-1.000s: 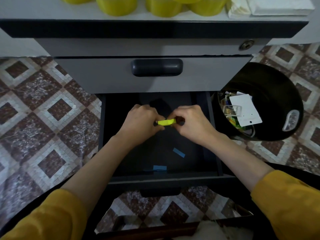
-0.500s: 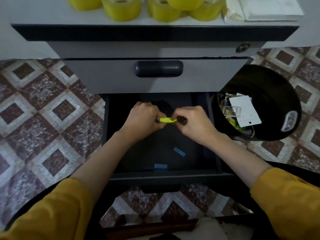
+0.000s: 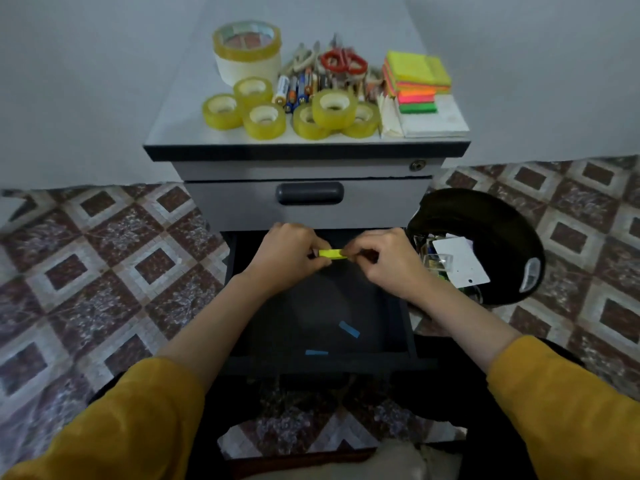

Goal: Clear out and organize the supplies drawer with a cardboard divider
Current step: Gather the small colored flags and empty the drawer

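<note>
**Now both hands pinch a yellow strip over the open drawer**

Your left hand (image 3: 287, 258) and right hand (image 3: 388, 263) come together above the back of the dark, pulled-out bottom drawer (image 3: 403, 327). Each pinches one end of a small bright yellow strip (image 3: 330, 253), held level between them. You cannot tell from this view whether it is paper or plastic.

On the drawer's dark floor, near the front, lie a slanted blue paper slip (image 3: 349, 329) and a second blue slip (image 3: 316, 352) close to the front wall. The grey upper drawer (image 3: 242, 206) is closed.

The cabinet's pale worktop (image 3: 180, 133) carries:
- small yellow tape rolls (image 3: 265, 120)
- a large tape roll (image 3: 246, 51) behind them
- a row of batteries (image 3: 298, 90)
- red-handled scissors (image 3: 343, 62)
- a stack of neon sticky notes (image 3: 415, 77)

A round black bin (image 3: 485, 230) sits just right of the open drawer on the patterned tile floor (image 3: 104, 271), with a white card (image 3: 460, 261) on top of its contents.
</note>
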